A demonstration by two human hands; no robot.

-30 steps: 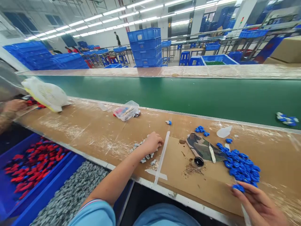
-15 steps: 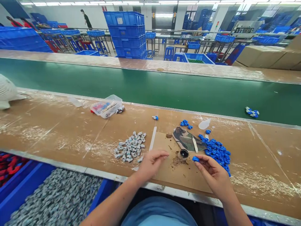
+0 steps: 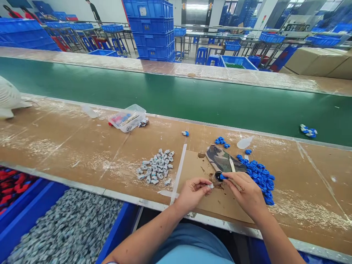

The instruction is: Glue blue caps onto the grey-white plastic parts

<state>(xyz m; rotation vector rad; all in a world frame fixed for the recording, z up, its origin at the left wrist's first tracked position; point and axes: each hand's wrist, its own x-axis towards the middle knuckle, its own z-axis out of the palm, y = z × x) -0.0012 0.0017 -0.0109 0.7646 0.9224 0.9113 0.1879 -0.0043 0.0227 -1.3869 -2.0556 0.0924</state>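
Your left hand (image 3: 194, 192) hides much of the grey piece (image 3: 211, 186), so you can't make out its form. Your right hand (image 3: 244, 187) covers most of the blue piece (image 3: 222, 177); whether it touches what's in the cup (image 3: 217, 179), you can't tell. The left edge cuts off the white object (image 3: 10, 99), the bottom edge the grey bin's wall (image 3: 117, 233), the top edge the crates (image 3: 151, 27).

Brown scuffed bench (image 3: 90, 141) | left: grey pieces (image 3: 158, 167), clear tray (image 3: 132, 125) | middle: cardboard sheet (image 3: 192, 165), white tape (image 3: 180, 168) | right: blue pieces (image 3: 260, 178)
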